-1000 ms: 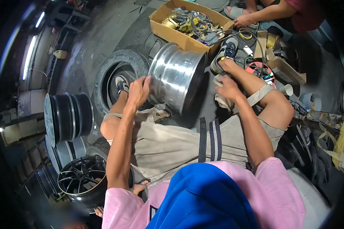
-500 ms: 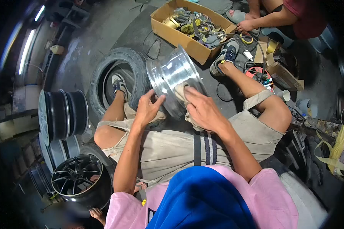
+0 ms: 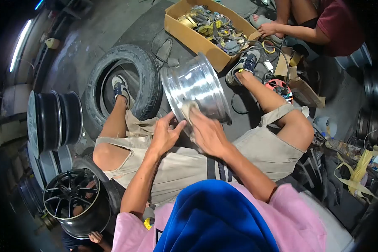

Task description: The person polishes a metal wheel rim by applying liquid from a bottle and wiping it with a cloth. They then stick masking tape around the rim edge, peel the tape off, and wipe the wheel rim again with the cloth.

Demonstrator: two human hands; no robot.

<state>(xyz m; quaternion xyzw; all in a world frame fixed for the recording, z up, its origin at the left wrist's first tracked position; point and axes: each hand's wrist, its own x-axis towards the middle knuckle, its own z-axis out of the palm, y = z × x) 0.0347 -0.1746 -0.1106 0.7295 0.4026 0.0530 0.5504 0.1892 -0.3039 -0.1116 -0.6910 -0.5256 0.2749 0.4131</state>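
Observation:
A shiny silver wheel rim (image 3: 195,82) stands tilted on the floor between my legs. My right hand (image 3: 208,133) is closed on a beige cloth (image 3: 190,107) and presses it against the barrel near the rim's left edge; motion blurs this hand slightly. Beside it, my left hand (image 3: 166,133) rests its fingertips at the near left edge of the rim, thumb and forefinger spread apart. Its other fingers are partly hidden.
A tyre (image 3: 126,80) lies around my left foot. Beyond the rim stands a cardboard box (image 3: 193,42) of mixed scraps. Black wheels (image 3: 73,197) are at the left, one with another person's hand (image 3: 95,237) beneath. Another person (image 3: 323,31) crouches at upper right near cables.
My right hand has moved left with the cloth across the rim. My left hand stays at the rim's edge. The black wheel at lower left sits higher above the person's hand.

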